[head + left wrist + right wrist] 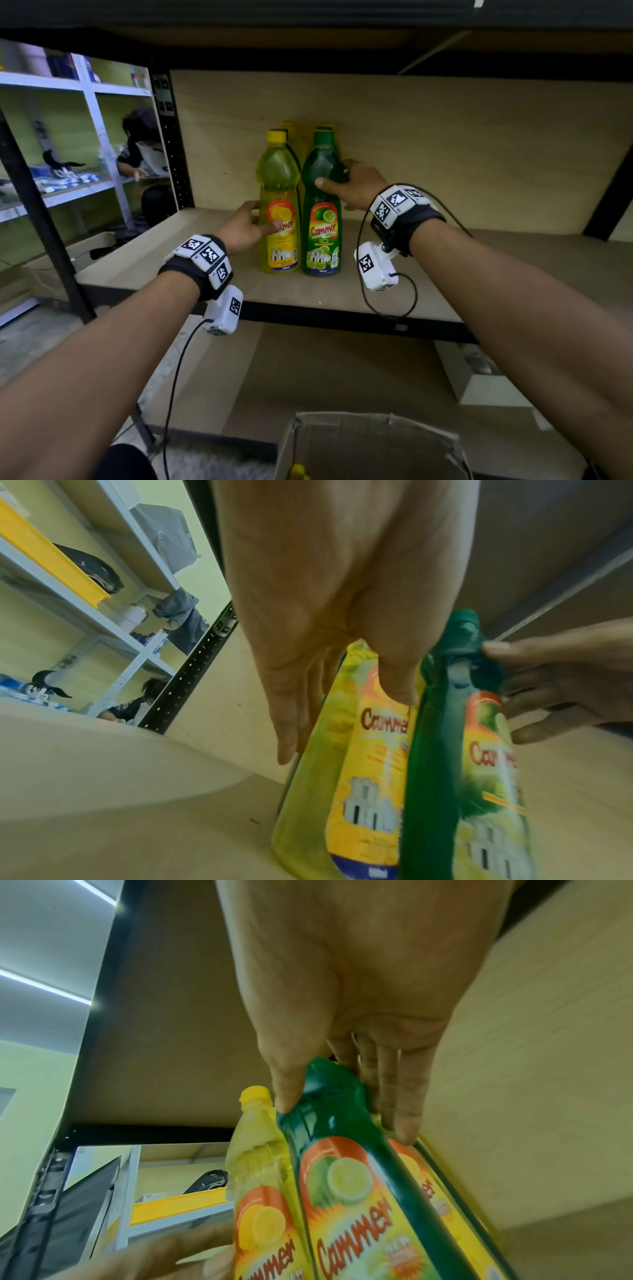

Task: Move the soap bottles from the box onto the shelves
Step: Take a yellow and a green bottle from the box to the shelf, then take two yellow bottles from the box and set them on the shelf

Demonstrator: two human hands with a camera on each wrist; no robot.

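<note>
A yellow soap bottle [279, 192] [363, 791] [257, 1150] and a green one [322, 233] [435, 750] [342, 1137] stand upright side by side on the wooden shelf [171, 253]. More bottles [291, 125] stand right behind them, mostly hidden. My left hand [246, 226] [325, 615] holds the yellow bottle at its label, thumb in front and fingers along its left side. My right hand [356, 188] [342, 988] grips the green bottle's shoulder between thumb and fingers. The cardboard box [342, 416] sits open below, with a yellow cap [298, 471] showing inside.
The shelf runs wide and bare to the right of the bottles. A black perforated upright [171, 137] bounds it on the left. Beyond it another person [140, 147] crouches by white shelving. A lower board [308, 370] and a white box [479, 383] lie under the shelf.
</note>
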